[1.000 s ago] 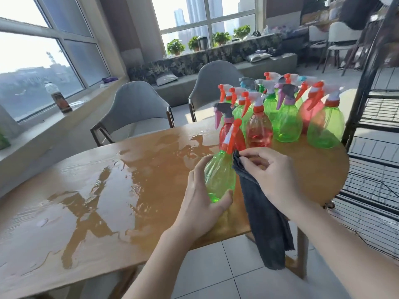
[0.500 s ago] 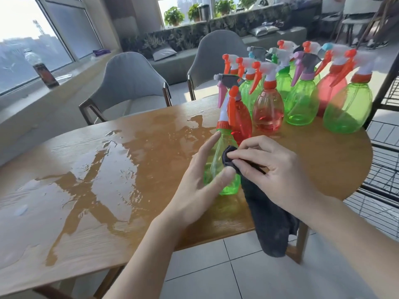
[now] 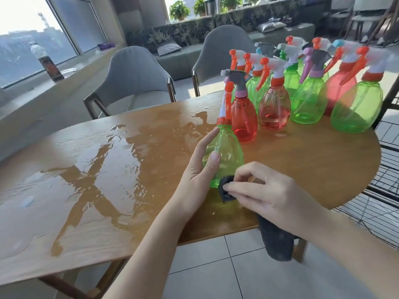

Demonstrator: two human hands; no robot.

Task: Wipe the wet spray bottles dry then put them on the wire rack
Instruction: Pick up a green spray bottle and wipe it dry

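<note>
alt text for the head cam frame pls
A person's left hand steadies a green spray bottle on a wet wooden table while the right hand wipes its base with a dark cloth. More green and red spray bottles stand behind.

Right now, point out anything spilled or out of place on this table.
Water lies pooled across the left and middle of the table, reaching the bottles. The cloth in the right hand hangs off the near edge. Nothing has tipped over.
</note>
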